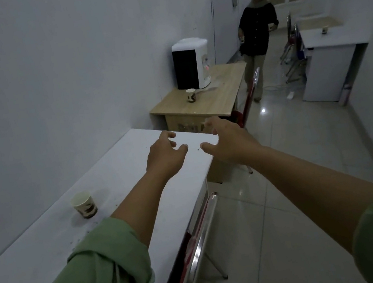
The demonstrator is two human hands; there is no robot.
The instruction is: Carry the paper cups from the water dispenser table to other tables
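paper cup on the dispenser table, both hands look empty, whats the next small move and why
Probably step forward toward the wooden table. One paper cup stands there beside the water dispenser, and the left hand and right hand are open, empty and well short of it.

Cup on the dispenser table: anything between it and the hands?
Head view: only the white table's far corner and a gap separate the open hands from the paper cup.

both hands (167, 156) (227, 143) empty, fingers spread, over white table (141, 199), paper cup (84, 205) left
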